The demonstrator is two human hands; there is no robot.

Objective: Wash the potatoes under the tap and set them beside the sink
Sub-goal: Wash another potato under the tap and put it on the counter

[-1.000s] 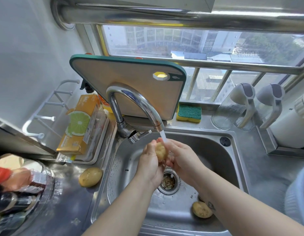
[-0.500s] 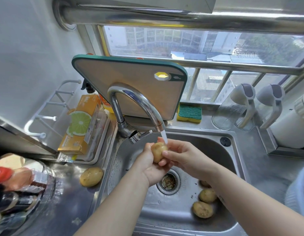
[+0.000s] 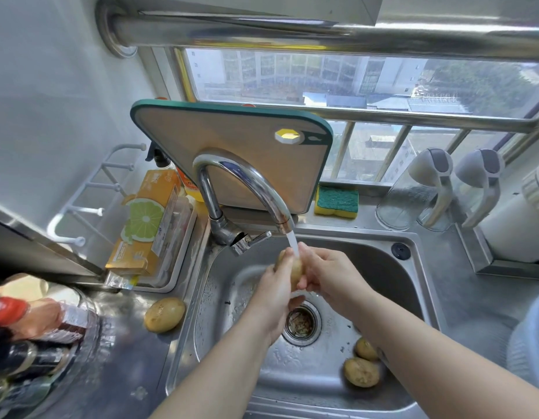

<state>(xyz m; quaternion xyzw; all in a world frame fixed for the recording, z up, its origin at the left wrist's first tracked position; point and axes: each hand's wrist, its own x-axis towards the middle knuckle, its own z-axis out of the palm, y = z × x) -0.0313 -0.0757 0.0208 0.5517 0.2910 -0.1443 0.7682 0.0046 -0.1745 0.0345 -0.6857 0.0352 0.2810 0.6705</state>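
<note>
Currently left hand (image 3: 272, 288) and right hand (image 3: 331, 273) are clasping 1 potato (image 3: 297, 270) under the tap (image 3: 212, 201), over the sink (image 3: 383, 261); 2 potatoes (image 3: 361, 372) are lying inside it, 1 more potato (image 3: 164, 315) beside it.

held potato (image 3: 296, 269) — partly under left hand (image 3: 274, 287), right hand (image 3: 327, 273) | sink potato (image 3: 365, 348) — part behind forearm (image 3: 413, 343)

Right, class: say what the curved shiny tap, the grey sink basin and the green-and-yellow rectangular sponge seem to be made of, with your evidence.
Curved shiny tap: polished metal, probably chrome-plated; mirror-like reflections.
Grey sink basin: likely stainless steel, brushed; dull sheen, soft highlights.
Green-and-yellow rectangular sponge: seemingly yellow foam under a rough green scouring layer; matte, fuzzy top.
</note>
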